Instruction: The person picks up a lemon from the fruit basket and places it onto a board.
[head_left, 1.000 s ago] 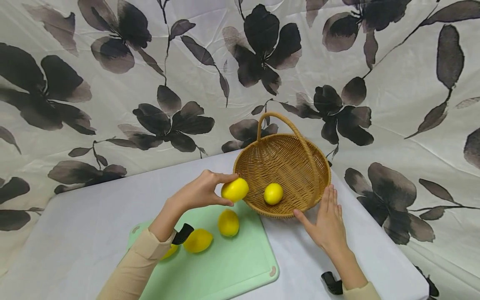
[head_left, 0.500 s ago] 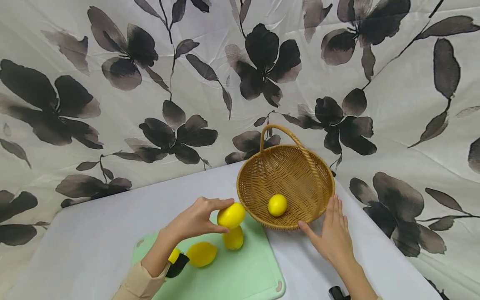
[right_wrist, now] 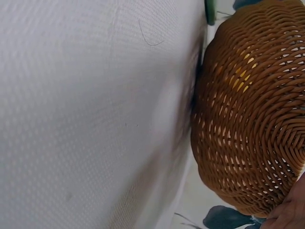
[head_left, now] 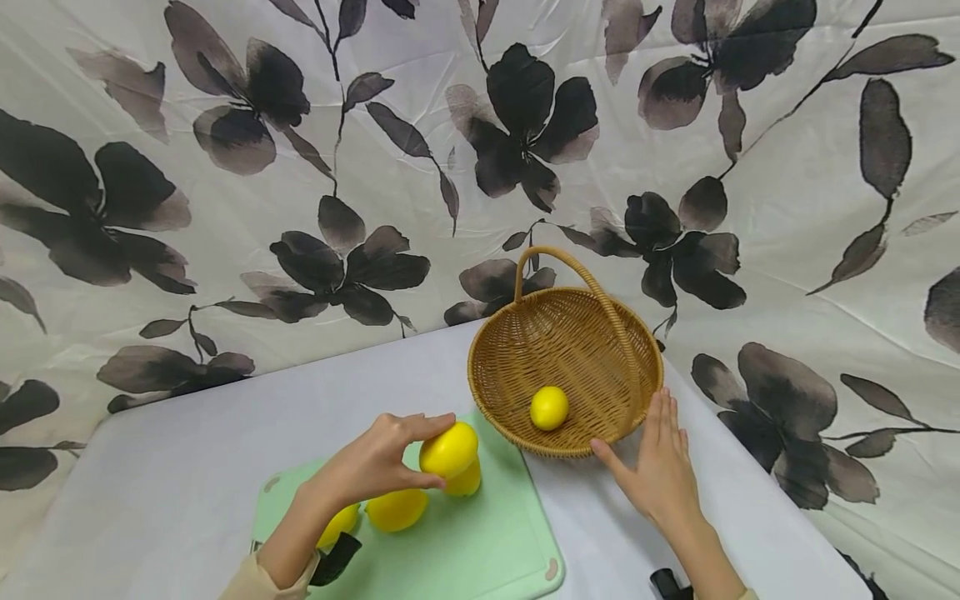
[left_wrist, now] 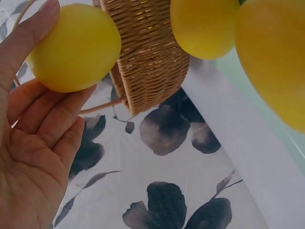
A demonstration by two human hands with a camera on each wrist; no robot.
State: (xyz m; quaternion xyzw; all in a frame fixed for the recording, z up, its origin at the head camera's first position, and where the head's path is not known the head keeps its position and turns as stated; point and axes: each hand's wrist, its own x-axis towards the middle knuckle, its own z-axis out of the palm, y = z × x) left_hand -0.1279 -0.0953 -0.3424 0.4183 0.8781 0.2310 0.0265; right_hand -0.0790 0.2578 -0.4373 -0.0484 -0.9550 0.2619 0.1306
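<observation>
My left hand (head_left: 378,458) pinches a yellow lemon (head_left: 448,450) between thumb and fingers, over the green cutting board (head_left: 495,542). Partly hidden behind it is a second lemon (head_left: 465,479) on the board. Another lemon (head_left: 397,510) lies below the hand, and one more (head_left: 339,525) is partly covered by the wrist. In the left wrist view the held lemon (left_wrist: 76,47) sits against the fingertips. A wicker basket (head_left: 592,333) with one lemon (head_left: 550,407) inside tilts toward me. My right hand (head_left: 660,467) rests on its lower right rim, fingers straight and thumb spread.
The basket handle (head_left: 577,262) arches over its opening. A white cloth covers the table (head_left: 187,450), whose right edge (head_left: 795,508) slopes away beside my right arm. Behind the table hangs a floral curtain (head_left: 420,67).
My left hand has moved the held lemon away from the basket's left rim, back over the board and in front of another lemon. The right hand stays on the basket; the head view has shifted slightly.
</observation>
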